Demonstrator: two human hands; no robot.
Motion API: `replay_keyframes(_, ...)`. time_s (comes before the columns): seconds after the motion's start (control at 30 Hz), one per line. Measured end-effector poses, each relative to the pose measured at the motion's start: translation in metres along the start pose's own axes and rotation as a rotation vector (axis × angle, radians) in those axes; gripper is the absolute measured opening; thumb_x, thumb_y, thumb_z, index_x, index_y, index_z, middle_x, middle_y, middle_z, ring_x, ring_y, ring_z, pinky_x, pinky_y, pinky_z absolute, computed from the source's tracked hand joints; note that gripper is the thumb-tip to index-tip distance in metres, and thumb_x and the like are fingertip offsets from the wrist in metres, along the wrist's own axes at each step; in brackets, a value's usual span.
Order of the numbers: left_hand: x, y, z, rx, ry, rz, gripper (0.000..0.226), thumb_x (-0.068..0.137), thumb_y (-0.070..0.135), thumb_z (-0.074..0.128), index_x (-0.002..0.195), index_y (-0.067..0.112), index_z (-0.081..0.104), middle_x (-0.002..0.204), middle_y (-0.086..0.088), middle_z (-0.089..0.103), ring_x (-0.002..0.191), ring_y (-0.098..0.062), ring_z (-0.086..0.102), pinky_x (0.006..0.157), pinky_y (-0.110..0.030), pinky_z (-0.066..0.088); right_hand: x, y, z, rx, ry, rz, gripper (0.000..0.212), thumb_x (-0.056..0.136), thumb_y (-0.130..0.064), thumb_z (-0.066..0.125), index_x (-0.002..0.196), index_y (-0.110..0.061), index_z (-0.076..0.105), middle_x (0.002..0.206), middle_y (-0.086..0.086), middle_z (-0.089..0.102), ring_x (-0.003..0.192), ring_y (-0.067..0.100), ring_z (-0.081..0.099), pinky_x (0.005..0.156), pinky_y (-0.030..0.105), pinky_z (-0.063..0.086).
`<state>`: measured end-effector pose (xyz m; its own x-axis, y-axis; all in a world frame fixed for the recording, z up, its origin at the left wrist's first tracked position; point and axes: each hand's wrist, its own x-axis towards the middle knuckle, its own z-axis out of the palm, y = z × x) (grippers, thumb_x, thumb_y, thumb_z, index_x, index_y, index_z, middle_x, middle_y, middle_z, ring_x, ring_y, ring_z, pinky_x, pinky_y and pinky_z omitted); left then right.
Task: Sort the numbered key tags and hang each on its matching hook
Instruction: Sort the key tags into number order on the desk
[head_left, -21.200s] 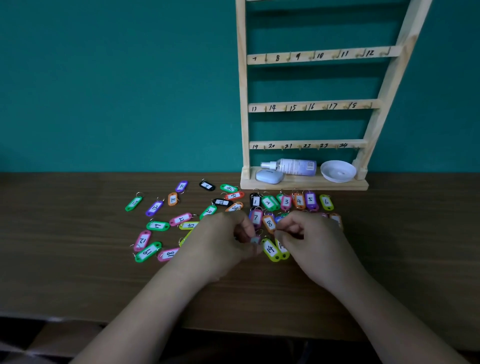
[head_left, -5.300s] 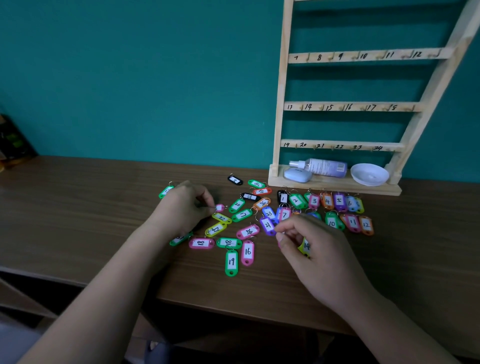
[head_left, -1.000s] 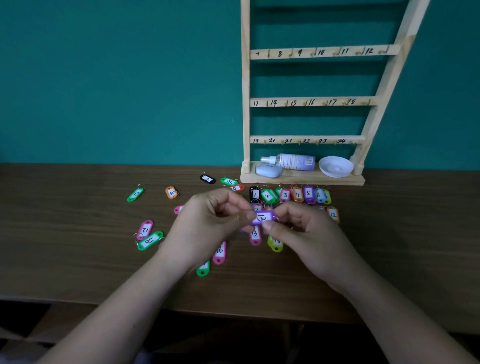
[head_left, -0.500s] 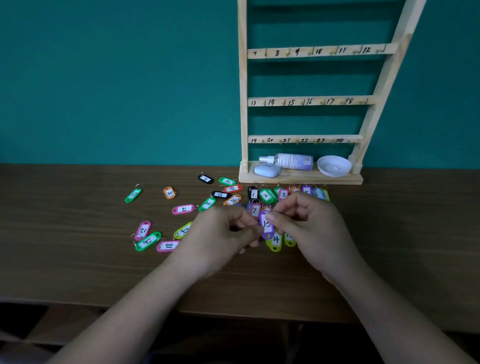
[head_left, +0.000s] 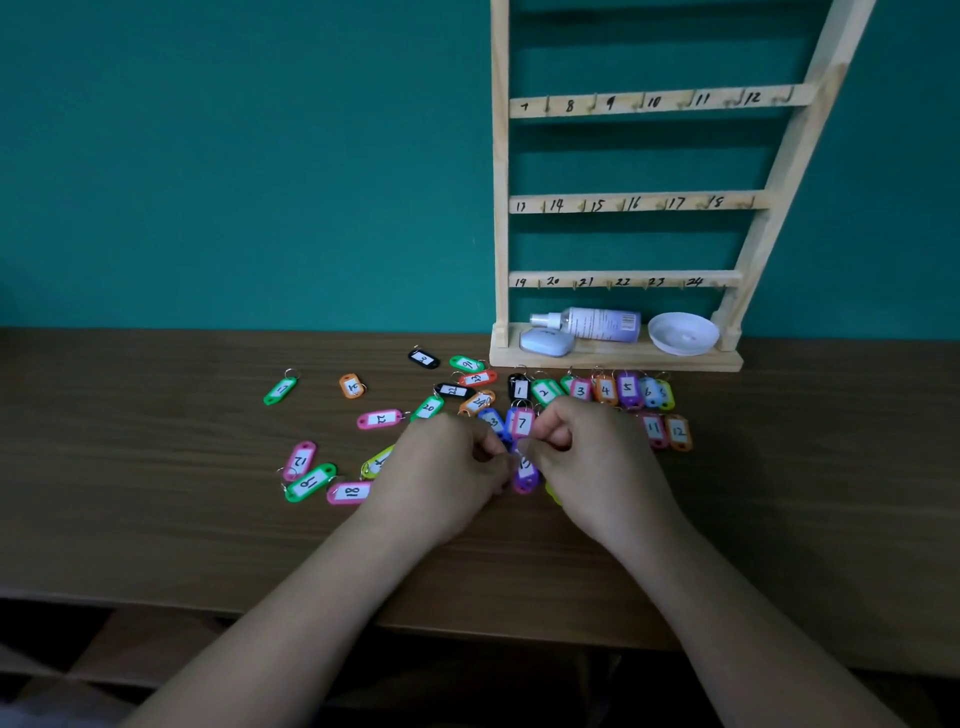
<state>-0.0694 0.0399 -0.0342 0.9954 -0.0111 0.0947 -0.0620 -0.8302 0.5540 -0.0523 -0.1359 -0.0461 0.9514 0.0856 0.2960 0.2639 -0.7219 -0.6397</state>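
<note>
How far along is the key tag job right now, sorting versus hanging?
Sorting is partly done: tags 1 to 5 sit in a row below the wooden hook rack. Left hand and right hand are pinching the purple tag. Loose tags remain unsorted, and every visible hook is bare.

The table (head_left: 156, 493) is brown wood with fine lines in it, and it looks dull, not shiny. The rack (head_left: 500, 208) is pale, bare wood with numbers written on it in black. The key tags (head_left: 348, 492) are bright plastic, smooth and a little shiny, each with a white paper label. The purple tag (head_left: 525, 475) is the same plastic. The small rings (head_left: 291, 372) on the tags look like thin metal. The spray bottle (head_left: 592, 324) is see-through plastic. The white bowl (head_left: 683, 333) looks smooth and shiny. The wall (head_left: 234, 156) is flat green paint with no shine.
</note>
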Motion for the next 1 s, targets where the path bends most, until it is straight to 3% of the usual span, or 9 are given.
replay_keyframes(0.17,0.000,-0.001,-0.001,0.045,0.055,0.019,0.017,0.091,0.043,0.073,0.082,0.029,0.074,0.068,0.012,0.070,0.062,-0.002,0.063,0.054,-0.022,0.038,-0.001,-0.003,0.003,-0.041,0.006,-0.037,0.014,0.094,-0.034,0.080,0.086,-0.029,0.070,0.072,-0.013,0.067,0.069,0.002,0.064,0.065,0.035,0.057)
replay_keyframes(0.27,0.003,-0.007,-0.010,0.014,0.105,0.033,0.016,0.090,0.041,0.075,0.080,0.029,0.073,0.068,0.013,0.071,0.062,0.000,0.064,0.058,-0.020,0.044,-0.001,-0.003,0.004,-0.040,0.026,-0.056,0.014,0.095,-0.036,0.079,0.087,-0.029,0.071,0.072,-0.013,0.067,0.069,0.002,0.063,0.066,0.034,0.057)
replay_keyframes(0.33,0.008,-0.013,-0.020,-0.007,0.133,0.038,0.016,0.091,0.041,0.076,0.079,0.031,0.073,0.070,0.018,0.072,0.067,0.004,0.065,0.056,-0.013,0.041,-0.002,-0.002,0.004,-0.031,0.039,-0.070,0.016,0.096,-0.037,0.078,0.085,-0.028,0.070,0.069,-0.012,0.066,0.066,0.002,0.063,0.064,0.033,0.056)
replay_keyframes(0.5,0.027,-0.046,-0.052,-0.035,0.230,-0.023,0.010,0.092,0.035,0.072,0.083,0.034,0.074,0.076,0.025,0.072,0.076,0.006,0.066,0.059,-0.009,0.042,-0.006,-0.003,0.001,0.025,0.069,-0.151,0.013,0.097,-0.029,0.076,0.086,-0.030,0.069,0.072,-0.015,0.065,0.072,0.001,0.063,0.067,0.030,0.056)
replay_keyframes(0.6,0.039,-0.074,-0.068,-0.001,0.308,-0.084,0.010,0.096,0.029,0.066,0.091,0.032,0.074,0.087,0.018,0.074,0.085,-0.005,0.068,0.074,-0.026,0.053,-0.010,-0.003,0.001,0.044,0.073,-0.203,0.009,0.096,-0.025,0.075,0.089,-0.027,0.070,0.079,-0.015,0.064,0.079,0.003,0.062,0.073,0.033,0.056)
replay_keyframes(0.67,0.046,-0.092,-0.073,0.041,0.304,-0.118,0.015,0.097,0.021,0.064,0.094,0.032,0.073,0.094,0.015,0.072,0.092,-0.014,0.068,0.078,-0.030,0.051,-0.011,-0.004,0.001,0.045,0.081,-0.227,0.008,0.095,-0.023,0.075,0.089,-0.026,0.070,0.080,-0.014,0.064,0.081,0.004,0.061,0.075,0.035,0.055)
replay_keyframes(0.8,0.058,-0.116,-0.074,0.176,0.225,-0.099,0.049,0.092,-0.004,0.055,0.114,0.035,0.073,0.123,0.001,0.060,0.119,-0.026,0.056,0.095,-0.033,0.046,-0.014,-0.006,0.002,0.062,0.074,-0.264,0.009,0.094,-0.020,0.075,0.088,-0.025,0.069,0.079,-0.013,0.064,0.080,0.005,0.060,0.075,0.039,0.054)
replay_keyframes(0.9,0.064,-0.124,-0.075,0.291,0.148,-0.086,0.058,0.092,-0.002,0.057,0.131,0.039,0.069,0.134,0.000,0.055,0.125,-0.029,0.047,0.107,-0.045,0.045,-0.015,-0.006,0.003,0.057,0.042,-0.272,0.010,0.093,-0.020,0.075,0.088,-0.026,0.069,0.080,-0.015,0.063,0.083,0.004,0.059,0.076,0.037,0.053)
replay_keyframes(1.0,0.067,-0.130,-0.076,0.335,0.115,-0.067,0.050,0.098,0.005,0.058,0.133,0.039,0.067,0.134,0.000,0.056,0.127,-0.029,0.048,0.107,-0.053,0.046,-0.016,-0.008,0.002,0.048,0.032,-0.273,0.011,0.093,-0.020,0.075,0.088,-0.028,0.069,0.081,-0.016,0.062,0.084,0.002,0.059,0.076,0.032,0.053)
